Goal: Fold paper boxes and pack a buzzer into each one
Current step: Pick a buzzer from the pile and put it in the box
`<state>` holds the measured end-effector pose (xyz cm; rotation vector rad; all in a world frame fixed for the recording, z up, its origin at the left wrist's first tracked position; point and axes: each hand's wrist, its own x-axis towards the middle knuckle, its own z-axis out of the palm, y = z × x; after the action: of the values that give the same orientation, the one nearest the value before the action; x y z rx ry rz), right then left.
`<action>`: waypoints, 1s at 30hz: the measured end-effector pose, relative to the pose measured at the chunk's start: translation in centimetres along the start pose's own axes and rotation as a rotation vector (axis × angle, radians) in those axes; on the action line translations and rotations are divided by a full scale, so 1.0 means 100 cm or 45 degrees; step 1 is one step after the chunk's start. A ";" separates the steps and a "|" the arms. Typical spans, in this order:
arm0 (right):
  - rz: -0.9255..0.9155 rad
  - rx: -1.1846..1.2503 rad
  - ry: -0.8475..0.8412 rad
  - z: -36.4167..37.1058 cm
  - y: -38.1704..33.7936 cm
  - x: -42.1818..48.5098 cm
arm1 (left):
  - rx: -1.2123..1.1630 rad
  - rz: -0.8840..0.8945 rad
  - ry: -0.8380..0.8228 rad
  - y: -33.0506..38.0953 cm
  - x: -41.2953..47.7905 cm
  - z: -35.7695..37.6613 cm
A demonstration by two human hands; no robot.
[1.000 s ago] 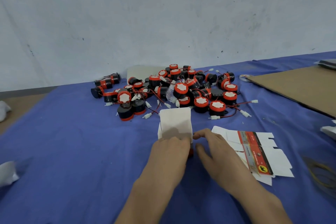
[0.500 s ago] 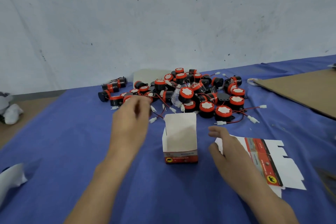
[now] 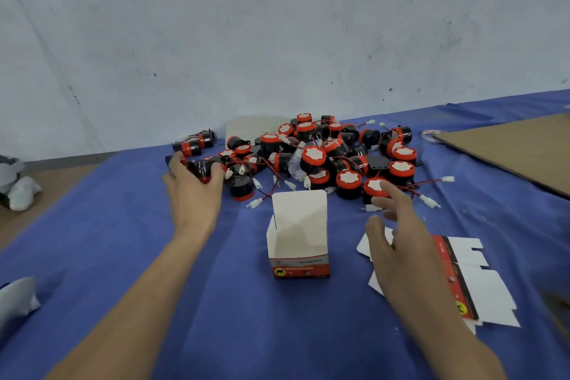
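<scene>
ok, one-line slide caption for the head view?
Left hand grips a buzzer at the pile; right hand hovers open beside the upright, open-topped box.

Matt paper box (image 3: 298, 234) on blue cloth (image 3: 123, 225).

Blue-covered table (image 3: 123, 225) carries buzzer pile (image 3: 314, 157), open box (image 3: 297, 237), flat blanks (image 3: 481, 287), cardboard (image 3: 509, 151).

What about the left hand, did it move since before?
Yes. The left hand went from the open box forward and left to the buzzer pile, gripping one buzzer.
</scene>
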<state>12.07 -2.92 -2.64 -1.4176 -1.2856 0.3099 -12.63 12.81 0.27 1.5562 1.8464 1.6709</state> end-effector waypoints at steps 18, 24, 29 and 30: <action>0.424 1.448 -0.582 -0.025 -0.042 -0.012 | 0.069 1.211 -0.620 0.094 -0.120 -0.059; 0.507 1.666 -0.720 -0.050 -0.041 -0.021 | 0.082 0.842 -0.682 0.078 -0.119 -0.055; 0.278 1.831 -0.989 -0.043 -0.048 -0.020 | 0.418 0.816 -0.822 0.079 -0.125 -0.044; 0.227 1.812 -0.911 -0.040 -0.048 -0.017 | 0.448 0.818 -0.853 0.079 -0.128 -0.043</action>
<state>12.09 -7.56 1.85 -0.1395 -0.9989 1.5794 -6.02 -1.21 2.16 2.6416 1.3897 0.7846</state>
